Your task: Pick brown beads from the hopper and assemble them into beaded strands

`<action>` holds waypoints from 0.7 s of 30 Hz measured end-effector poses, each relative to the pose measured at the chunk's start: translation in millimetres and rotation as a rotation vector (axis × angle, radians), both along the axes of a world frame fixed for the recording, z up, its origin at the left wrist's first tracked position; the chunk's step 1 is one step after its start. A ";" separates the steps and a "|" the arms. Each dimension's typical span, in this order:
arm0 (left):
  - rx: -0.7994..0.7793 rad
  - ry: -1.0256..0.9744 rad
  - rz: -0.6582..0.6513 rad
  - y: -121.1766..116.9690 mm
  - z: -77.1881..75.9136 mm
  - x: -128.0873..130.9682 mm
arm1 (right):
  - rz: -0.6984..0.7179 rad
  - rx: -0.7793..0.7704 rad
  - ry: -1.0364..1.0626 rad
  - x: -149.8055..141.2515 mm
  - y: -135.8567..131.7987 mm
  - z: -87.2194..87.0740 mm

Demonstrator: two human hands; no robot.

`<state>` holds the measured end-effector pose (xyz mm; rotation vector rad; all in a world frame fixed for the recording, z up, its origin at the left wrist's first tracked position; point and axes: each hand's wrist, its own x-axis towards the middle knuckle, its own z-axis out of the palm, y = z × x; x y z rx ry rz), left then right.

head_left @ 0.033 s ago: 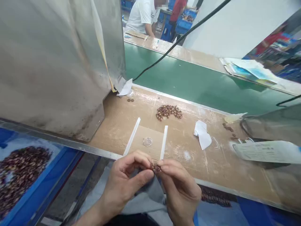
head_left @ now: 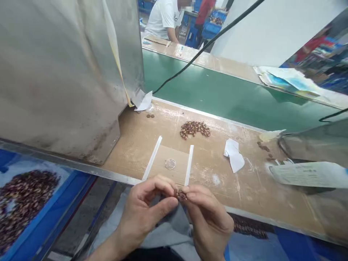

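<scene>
My left hand (head_left: 146, 212) and my right hand (head_left: 208, 217) meet at the near edge of the cardboard-covered bench (head_left: 136, 141). Both pinch one small reddish-brown coil part (head_left: 181, 195) between thumbs and fingertips. Just beyond them lie two white strips (head_left: 152, 157) (head_left: 189, 165) with a small clear ring (head_left: 170, 164) between them. A pile of the same brown parts (head_left: 195, 128) lies farther back on the bench.
A tall metal housing (head_left: 62, 72) stands at the left. A green conveyor belt (head_left: 217, 94) runs behind the bench. A blue bin of brown parts (head_left: 24, 206) is at lower left. White paper scraps (head_left: 233, 155) and a printed sheet (head_left: 307, 174) lie at right. People stand far back.
None of the objects have moved; the view shifted very slightly, and both hands stay pinched on the small part.
</scene>
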<state>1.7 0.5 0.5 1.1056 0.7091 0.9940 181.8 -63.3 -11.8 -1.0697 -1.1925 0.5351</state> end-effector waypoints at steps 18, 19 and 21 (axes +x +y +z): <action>0.364 0.181 -0.068 15.6 13.5 18.7 | -0.163 0.237 -0.244 25.9 -11.2 -3.0; 0.345 0.197 -0.069 14.6 13.8 20.9 | -0.154 0.230 -0.241 27.8 -11.7 -2.0; 0.288 0.245 -0.084 9.6 11.9 25.2 | -0.148 0.210 -0.224 32.0 -16.3 0.8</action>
